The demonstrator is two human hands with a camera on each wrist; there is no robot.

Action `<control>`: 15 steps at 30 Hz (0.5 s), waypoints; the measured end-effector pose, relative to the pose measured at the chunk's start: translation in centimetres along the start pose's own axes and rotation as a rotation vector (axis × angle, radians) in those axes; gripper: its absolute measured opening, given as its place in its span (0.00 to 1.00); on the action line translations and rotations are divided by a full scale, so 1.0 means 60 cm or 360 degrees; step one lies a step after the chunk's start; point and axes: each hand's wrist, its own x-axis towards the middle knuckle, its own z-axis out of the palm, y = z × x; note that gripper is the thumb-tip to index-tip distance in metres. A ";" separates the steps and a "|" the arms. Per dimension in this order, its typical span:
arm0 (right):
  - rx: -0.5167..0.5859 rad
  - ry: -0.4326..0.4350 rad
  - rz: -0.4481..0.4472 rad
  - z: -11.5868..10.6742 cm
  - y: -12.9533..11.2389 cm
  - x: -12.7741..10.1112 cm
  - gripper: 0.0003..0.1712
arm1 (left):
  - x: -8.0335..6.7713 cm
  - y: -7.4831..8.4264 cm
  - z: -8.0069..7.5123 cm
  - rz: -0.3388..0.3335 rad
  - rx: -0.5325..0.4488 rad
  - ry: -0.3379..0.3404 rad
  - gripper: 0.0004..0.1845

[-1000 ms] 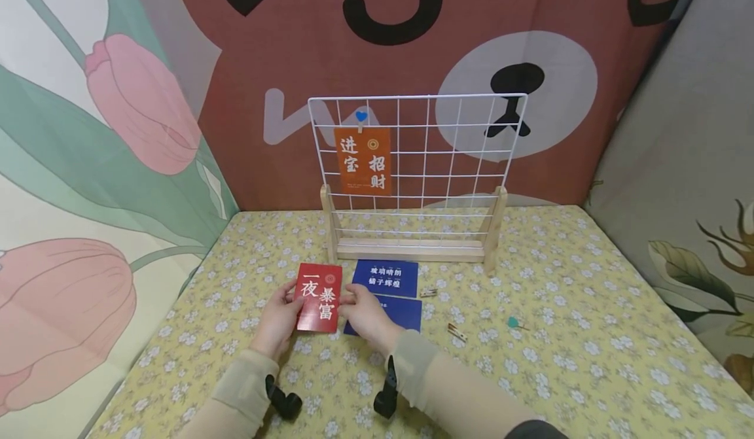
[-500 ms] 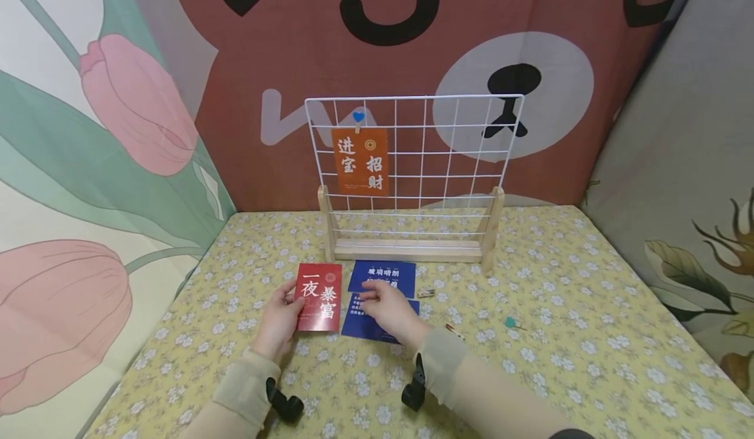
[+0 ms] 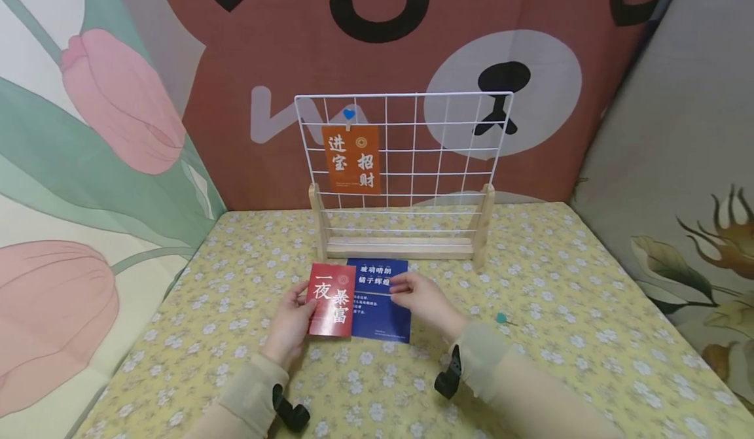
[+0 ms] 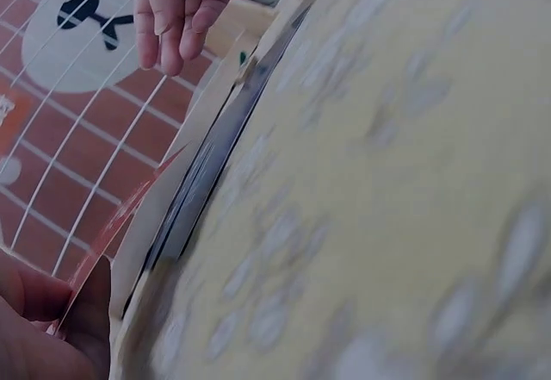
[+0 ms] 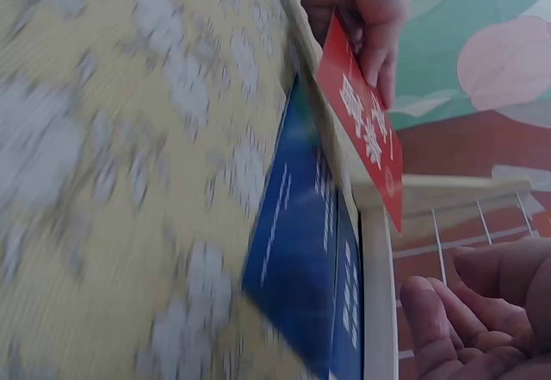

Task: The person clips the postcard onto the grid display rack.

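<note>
My left hand (image 3: 288, 318) pinches a red card (image 3: 332, 301) with white characters by its left edge, thumb on the front. The card is raised and overlaps two blue cards in the head view. Of these, the upper blue card (image 3: 371, 270) lies close to the rack and the lower blue card (image 3: 383, 321) just in front. Above their right side hovers my right hand (image 3: 430, 301), fingers loosely bent, nothing between thumb and fingers in the right wrist view. An orange card (image 3: 353, 161) hangs on the white wire grid (image 3: 412, 93) from a clip with a blue heart (image 3: 349, 114).
The grid stands in a wooden base (image 3: 400, 249) at the back of a yellow floral tablecloth (image 3: 530, 373). A clip with a teal top (image 3: 501, 318) lies to the right. Printed cloths hang behind and at both sides.
My right hand has left the red card and moved right across the blue cards, hiding the clothespins seen earlier. The left hand keeps the red card, which now stands slightly further right in view.
</note>
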 end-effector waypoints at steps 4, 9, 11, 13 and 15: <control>-0.0016 0.0017 0.0007 -0.027 0.013 -0.013 0.18 | -0.009 -0.003 0.014 -0.0001 -0.0014 -0.0052 0.26; -0.0122 0.0034 0.0050 -0.059 0.029 -0.034 0.16 | -0.019 -0.003 0.028 0.0020 -0.0044 -0.0106 0.25; -0.0166 0.0031 0.0065 -0.070 0.036 -0.042 0.15 | -0.022 -0.003 0.032 0.0030 -0.0039 -0.0121 0.25; -0.0231 0.0029 0.0070 -0.078 0.044 -0.049 0.14 | -0.025 -0.004 0.036 0.0041 -0.0036 -0.0140 0.26; -0.0291 0.0026 0.0069 -0.084 0.051 -0.056 0.13 | -0.028 -0.004 0.040 0.0044 -0.0029 -0.0162 0.26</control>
